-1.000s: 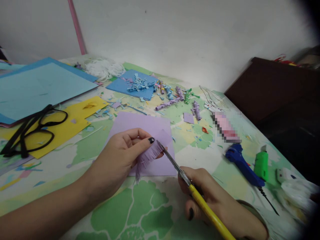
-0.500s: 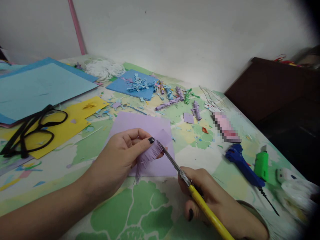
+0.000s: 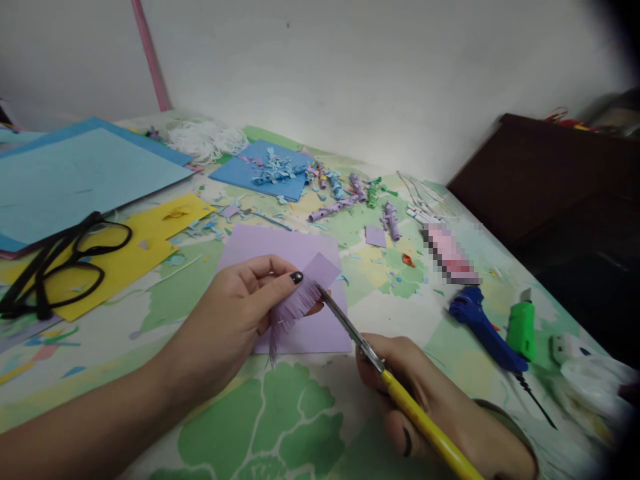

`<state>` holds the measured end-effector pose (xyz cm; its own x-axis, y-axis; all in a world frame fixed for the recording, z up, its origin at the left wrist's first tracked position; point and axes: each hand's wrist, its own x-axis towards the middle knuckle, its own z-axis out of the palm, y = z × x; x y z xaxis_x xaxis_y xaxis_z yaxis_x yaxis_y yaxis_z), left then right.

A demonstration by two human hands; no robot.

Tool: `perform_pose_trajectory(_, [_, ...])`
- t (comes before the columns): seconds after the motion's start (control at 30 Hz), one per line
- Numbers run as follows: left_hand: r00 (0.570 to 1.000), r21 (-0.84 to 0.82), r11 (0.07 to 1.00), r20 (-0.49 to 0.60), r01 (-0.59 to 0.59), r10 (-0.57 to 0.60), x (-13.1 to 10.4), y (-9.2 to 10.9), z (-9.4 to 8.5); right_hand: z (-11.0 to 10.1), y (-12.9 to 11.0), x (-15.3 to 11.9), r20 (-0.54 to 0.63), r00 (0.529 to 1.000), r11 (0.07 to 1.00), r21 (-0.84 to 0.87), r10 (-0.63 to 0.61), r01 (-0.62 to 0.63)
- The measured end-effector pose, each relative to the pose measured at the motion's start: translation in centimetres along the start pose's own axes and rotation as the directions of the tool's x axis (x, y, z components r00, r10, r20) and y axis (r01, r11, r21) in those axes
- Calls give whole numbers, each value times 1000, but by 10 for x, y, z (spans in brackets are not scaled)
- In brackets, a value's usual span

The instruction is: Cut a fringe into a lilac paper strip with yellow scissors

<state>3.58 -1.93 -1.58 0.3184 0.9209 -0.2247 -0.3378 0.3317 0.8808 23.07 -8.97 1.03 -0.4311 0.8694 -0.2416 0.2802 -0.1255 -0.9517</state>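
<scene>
Between thumb and fingers, my left hand [image 3: 250, 300] pinches a small strip of purple paper [image 3: 323, 270]. Its lower edge is cut into a fine fringe that hangs down, while the far right end is uncut. My right hand [image 3: 415, 393] grips scissors [image 3: 367, 350] with yellow handles. The blade tips meet the strip's edge just right of my left thumb, and the blades look nearly closed. Beneath the strip lies a larger purple sheet [image 3: 280, 240], partly hidden by my left hand.
Black eyeglasses [image 3: 75, 267] rest on yellow paper [image 3: 135, 260] at left, beside large blue sheets [image 3: 95, 167]. Curled paper rolls [image 3: 350, 193] and scraps lie at the back. A blue-handled tool [image 3: 487, 330] and a green cutter [image 3: 521, 330] are on the right.
The uncut end of the strip shows more clearly now, above the scissor tips. My right thumb has shifted lower and outward on the handles. Both hands otherwise stay nearly in place.
</scene>
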Motion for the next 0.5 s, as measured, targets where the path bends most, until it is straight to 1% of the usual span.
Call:
perform_pose_trajectory(0.1, [1000,15,1000,3,7,-7,0,0,0,0,1,0,-31,999,999,-21,-30,29])
perform_pose_trajectory(0.27, [1000,31,999,22,18,-19,-1,-1,2,0,0,2,9,1000,1000,20,2,-2])
perform_pose_trajectory(0.43, [999,42,998,16,38,-39,-3,0,4,2,-2,3,-12,1000,1000,-2,-19,19])
perform_pose_trajectory(0.5, [999,38,999,19,37,-38,-3,1,4,2,-3,4,3,1000,1000,19,-9,9])
